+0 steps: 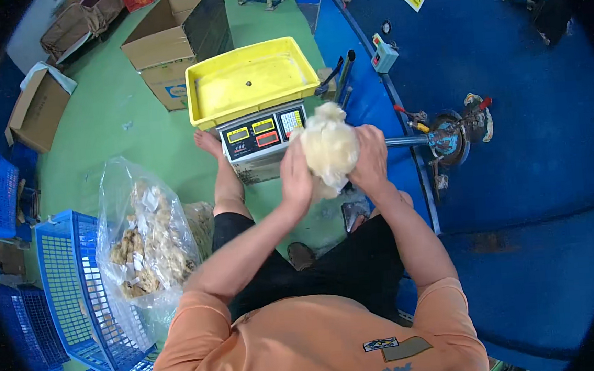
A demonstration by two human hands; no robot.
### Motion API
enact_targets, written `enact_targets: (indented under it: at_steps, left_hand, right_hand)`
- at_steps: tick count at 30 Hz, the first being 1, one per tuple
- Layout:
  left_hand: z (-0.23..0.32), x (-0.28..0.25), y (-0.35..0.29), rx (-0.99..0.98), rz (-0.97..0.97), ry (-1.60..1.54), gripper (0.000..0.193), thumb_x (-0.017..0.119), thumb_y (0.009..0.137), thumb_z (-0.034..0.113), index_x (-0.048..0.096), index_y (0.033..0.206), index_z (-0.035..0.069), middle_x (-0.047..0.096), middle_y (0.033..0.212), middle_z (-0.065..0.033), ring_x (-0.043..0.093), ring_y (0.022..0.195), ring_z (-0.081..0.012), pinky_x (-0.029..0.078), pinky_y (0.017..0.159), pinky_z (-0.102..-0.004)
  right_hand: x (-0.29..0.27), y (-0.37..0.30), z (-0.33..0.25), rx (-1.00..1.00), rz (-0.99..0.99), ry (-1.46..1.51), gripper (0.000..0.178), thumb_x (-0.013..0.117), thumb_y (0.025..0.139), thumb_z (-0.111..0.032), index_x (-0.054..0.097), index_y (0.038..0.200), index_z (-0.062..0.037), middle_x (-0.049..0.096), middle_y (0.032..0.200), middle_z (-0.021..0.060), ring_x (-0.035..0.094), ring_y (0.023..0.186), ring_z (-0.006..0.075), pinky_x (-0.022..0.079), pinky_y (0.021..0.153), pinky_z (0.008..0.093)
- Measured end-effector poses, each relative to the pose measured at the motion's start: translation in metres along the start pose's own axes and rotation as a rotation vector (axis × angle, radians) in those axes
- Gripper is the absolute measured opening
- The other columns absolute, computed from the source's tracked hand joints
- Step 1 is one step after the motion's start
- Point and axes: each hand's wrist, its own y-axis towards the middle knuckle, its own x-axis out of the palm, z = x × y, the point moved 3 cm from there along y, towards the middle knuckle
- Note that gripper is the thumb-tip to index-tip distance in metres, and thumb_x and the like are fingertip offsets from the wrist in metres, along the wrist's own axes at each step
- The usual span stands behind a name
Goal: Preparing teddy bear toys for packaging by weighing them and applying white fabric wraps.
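Note:
Between my two hands is a pale cream bundle of soft fibre [329,145], bunched and slightly blurred. My left hand [297,175] presses against its left side, and my right hand [371,156] closes round its right side. The bundle is just in front of a counting scale [259,134] with a keypad and small display windows. On the scale rests a yellow plastic tray [253,95] with a small dark spot or object in it. To my left stands a clear plastic bag [115,191] of cream and tan fibre bundles [162,229].
Blue plastic crates [70,284] stand at the left. Open cardboard boxes [156,47] sit on the green floor at the back. Close on my right is a large blue machine panel [516,170] with a metal shaft [404,141] jutting toward my right hand, and a switch box [384,56].

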Motion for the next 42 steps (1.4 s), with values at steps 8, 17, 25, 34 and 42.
enact_targets:
  at_steps: [8, 17, 25, 34, 42]
  left_hand:
    - [-0.004, 0.013, -0.017, 0.027, 0.012, 0.04, 0.041, 0.034, 0.108, 0.033, 0.055, 0.121, 0.0, 0.059, 0.077, -0.0053, 0.05, 0.056, -0.0079, 0.038, 0.045, -0.0225]
    - [-0.008, 0.033, -0.022, -0.127, 0.019, -0.261, 0.042, 0.036, 0.107, 0.041, 0.056, 0.121, 0.007, 0.057, 0.075, -0.0018, 0.045, 0.051, -0.0077, 0.035, 0.042, -0.022]
    - [-0.016, 0.006, -0.009, -0.19, 0.039, -0.285, 0.045, 0.033, 0.107, 0.044, 0.054, 0.124, 0.008, 0.056, 0.074, -0.0013, 0.044, 0.05, -0.0078, 0.032, 0.041, -0.0215]
    - [-0.013, 0.025, -0.031, -0.159, 0.14, -0.478, 0.038, 0.035, 0.107, 0.036, 0.051, 0.124, 0.006, 0.061, 0.079, -0.005, 0.05, 0.053, -0.0076, 0.035, 0.043, -0.0213]
    - [-0.032, 0.005, -0.022, 0.15, 0.031, -0.18, 0.041, 0.044, 0.103, 0.028, 0.048, 0.132, 0.0, 0.066, 0.094, -0.0118, 0.061, 0.078, -0.018, 0.049, 0.064, -0.0296]
  right_hand:
    - [0.014, -0.012, 0.031, -0.063, 0.204, 0.003, 0.038, 0.071, 0.075, -0.027, 0.067, 0.105, -0.0045, 0.067, 0.094, 0.0098, 0.059, 0.095, 0.0256, 0.037, 0.104, 0.0414]
    - [-0.018, -0.007, 0.027, -0.168, 0.062, 0.014, 0.033, 0.07, 0.072, -0.022, 0.069, 0.102, -0.0069, 0.066, 0.096, 0.0121, 0.058, 0.096, 0.0288, 0.036, 0.106, 0.0445]
    - [0.004, -0.003, 0.01, -0.116, 0.06, 0.043, 0.032, 0.07, 0.073, -0.021, 0.069, 0.102, -0.0068, 0.066, 0.096, 0.0123, 0.058, 0.096, 0.0288, 0.036, 0.106, 0.0462]
    - [-0.005, -0.002, 0.016, -0.195, 0.177, 0.125, 0.033, 0.07, 0.073, -0.017, 0.068, 0.104, -0.0049, 0.065, 0.095, 0.0127, 0.059, 0.097, 0.0295, 0.037, 0.105, 0.0459]
    - [-0.012, 0.003, 0.007, -0.166, 0.003, 0.003, 0.026, 0.068, 0.077, -0.023, 0.071, 0.095, -0.0059, 0.069, 0.094, 0.0124, 0.061, 0.094, 0.0277, 0.039, 0.1, 0.0442]
